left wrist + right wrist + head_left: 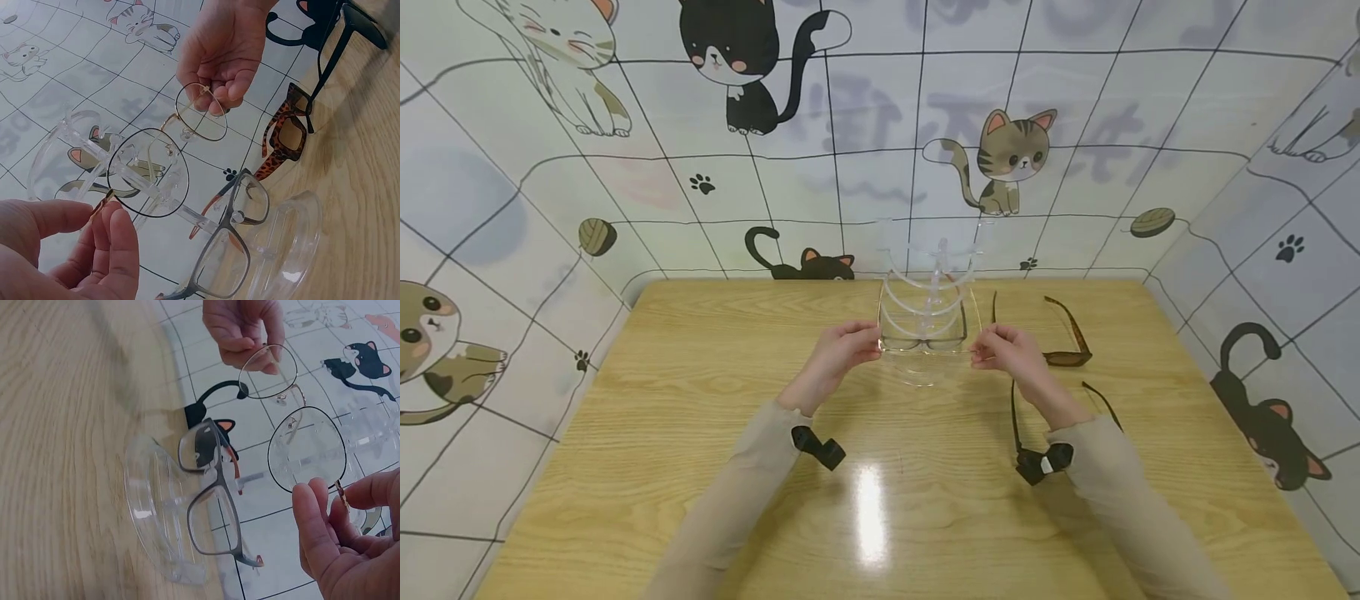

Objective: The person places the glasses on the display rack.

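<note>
My left hand (841,348) and right hand (1009,352) hold a pair of thin wire-rimmed glasses (168,122) between them. Each hand pinches one side near the hinge, as both wrist views show. The lenses are large and rounded, with dark rims and a gold bridge. Just behind them stands a clear tiered glasses stand (937,279). On its lower part sits a pair of grey rectangular glasses (214,480) with orange-brown inner temples. In the head view, the wire-rimmed glasses overlap this grey pair and the stand.
Tortoiseshell sunglasses (1066,359) lie on the wooden table (715,383), right of the stand. Nearer me, dark-framed glasses (1015,417) lie partly hidden under my right forearm. A cat-patterned wall (880,183) rises behind the table, with side walls left and right.
</note>
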A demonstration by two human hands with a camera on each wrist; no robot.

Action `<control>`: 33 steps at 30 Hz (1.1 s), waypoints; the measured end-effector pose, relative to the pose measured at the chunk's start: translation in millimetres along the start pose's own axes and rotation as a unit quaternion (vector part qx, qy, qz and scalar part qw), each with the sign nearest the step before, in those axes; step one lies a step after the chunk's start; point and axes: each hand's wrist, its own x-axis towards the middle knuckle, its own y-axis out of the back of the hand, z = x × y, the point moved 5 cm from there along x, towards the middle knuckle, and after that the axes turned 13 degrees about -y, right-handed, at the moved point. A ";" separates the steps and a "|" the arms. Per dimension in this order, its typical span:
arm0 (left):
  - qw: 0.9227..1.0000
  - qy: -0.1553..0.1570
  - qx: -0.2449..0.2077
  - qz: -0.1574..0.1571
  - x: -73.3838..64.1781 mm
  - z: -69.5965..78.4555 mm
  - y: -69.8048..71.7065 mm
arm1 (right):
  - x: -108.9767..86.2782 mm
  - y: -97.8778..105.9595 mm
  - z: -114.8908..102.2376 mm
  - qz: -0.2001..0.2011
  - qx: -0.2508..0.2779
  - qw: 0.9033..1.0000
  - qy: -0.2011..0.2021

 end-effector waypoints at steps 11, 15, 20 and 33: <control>0.999 0.023 -0.028 0.031 21.9 -0.3 1.0 | 22.9 3.6 -9.7 0.006 -0.005 1.000 -0.010; 0.998 0.022 -0.043 0.037 31.4 0.1 2.4 | 30.4 5.0 -15.4 0.012 -0.006 1.000 -0.012; 0.997 0.030 -0.052 0.045 40.5 1.7 3.3 | 38.5 5.7 -21.5 0.024 0.005 1.000 -0.011; 0.996 0.049 -0.052 0.062 54.1 -7.2 3.2 | 47.9 7.3 -21.6 0.029 0.012 0.999 -0.031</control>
